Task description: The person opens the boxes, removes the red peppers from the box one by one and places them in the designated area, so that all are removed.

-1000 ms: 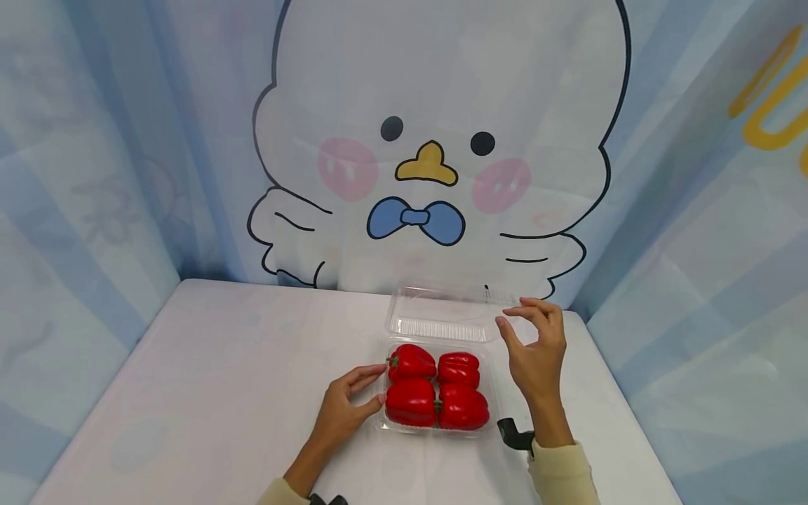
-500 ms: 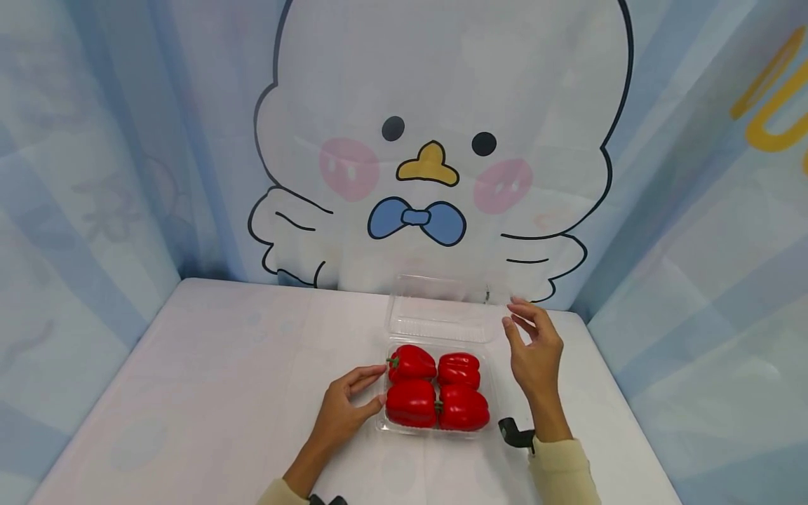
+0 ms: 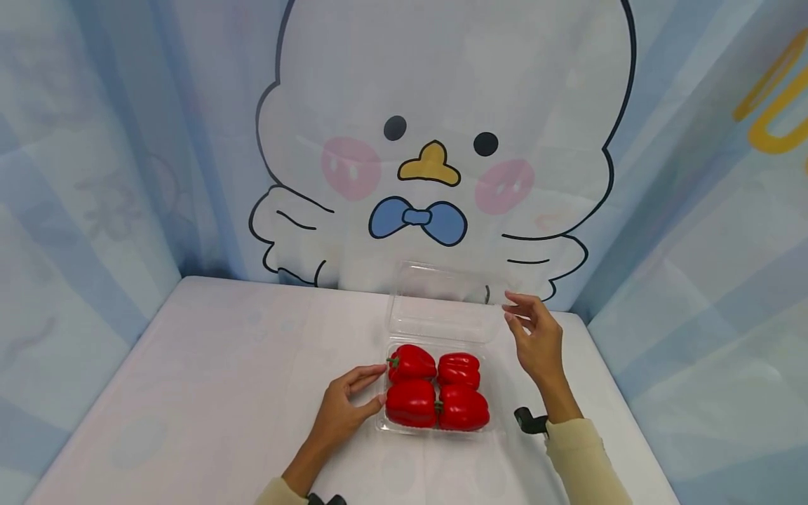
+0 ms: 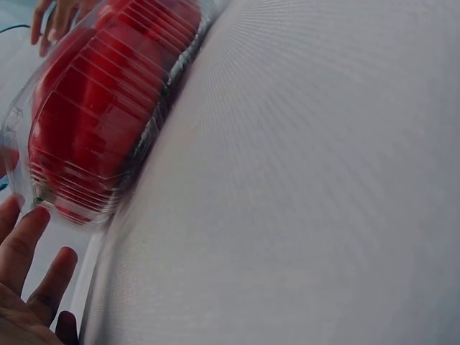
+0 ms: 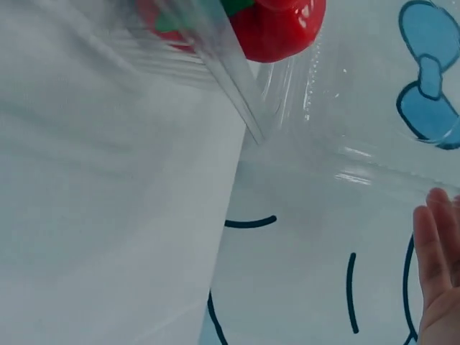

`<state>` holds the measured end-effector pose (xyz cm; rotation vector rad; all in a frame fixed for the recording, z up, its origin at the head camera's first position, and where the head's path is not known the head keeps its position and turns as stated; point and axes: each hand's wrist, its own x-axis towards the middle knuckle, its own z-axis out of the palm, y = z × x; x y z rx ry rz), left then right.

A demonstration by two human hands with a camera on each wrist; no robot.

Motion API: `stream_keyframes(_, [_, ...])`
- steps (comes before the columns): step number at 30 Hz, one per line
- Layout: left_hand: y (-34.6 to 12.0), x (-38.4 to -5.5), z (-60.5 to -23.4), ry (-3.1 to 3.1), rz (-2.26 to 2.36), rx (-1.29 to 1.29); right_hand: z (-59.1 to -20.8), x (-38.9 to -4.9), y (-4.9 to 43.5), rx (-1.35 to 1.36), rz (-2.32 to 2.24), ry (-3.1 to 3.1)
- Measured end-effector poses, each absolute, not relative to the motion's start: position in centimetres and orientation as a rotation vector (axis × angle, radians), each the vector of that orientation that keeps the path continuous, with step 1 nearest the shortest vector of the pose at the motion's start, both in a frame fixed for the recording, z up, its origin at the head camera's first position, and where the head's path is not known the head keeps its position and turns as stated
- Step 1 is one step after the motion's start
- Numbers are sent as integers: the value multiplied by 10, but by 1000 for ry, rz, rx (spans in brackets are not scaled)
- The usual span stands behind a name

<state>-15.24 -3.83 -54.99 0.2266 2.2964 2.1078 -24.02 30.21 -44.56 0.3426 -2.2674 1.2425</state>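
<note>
A clear plastic clamshell box point(image 3: 435, 433) with several red bell peppers point(image 3: 410, 403) in it stands on the table, its hinge at the far side. Its clear lid point(image 3: 442, 319) is raised and tilts back from the hinge. My left hand point(image 3: 343, 407) rests its thumb and fingertips against the box's left side; in the left wrist view those fingers point(image 4: 25, 248) are fairly straight. At the lid's right edge is my right hand point(image 3: 536, 340), its extended fingers point(image 5: 433, 251) close to the plastic in the right wrist view. Whether they touch it is hard to tell.
A white-covered table point(image 3: 221, 393) surrounds the box. Behind it hangs a curtain point(image 3: 429, 84) printed with a cartoon bird, and more blue-white curtain point(image 3: 713, 337) runs along both sides. A black wrist mount point(image 3: 529, 421) sits on the right wrist.
The lid's far edge has risen, swinging up about the hinge. My right hand has shifted slightly upward with it, and its forearm has turned outward to the right. The left hand stays put.
</note>
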Motion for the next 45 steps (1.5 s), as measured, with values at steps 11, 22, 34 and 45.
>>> stream_keyframes(11, [-42,-153,-550,2281,2123,244,-443,-271,304,397,1255,-2392])
stream_keyframes(22, [-45,-153,-553,2283,2109,328,-453,-288,307,322,1258,-2572])
stream_keyframes(34, [-48,-155,-551,2230,2081,360,-467,-294,312,292,1249,-2779])
stream_keyframes(45, [-51,-156,-551,2201,2069,414,-477,-294,313,249,1280,-2940])
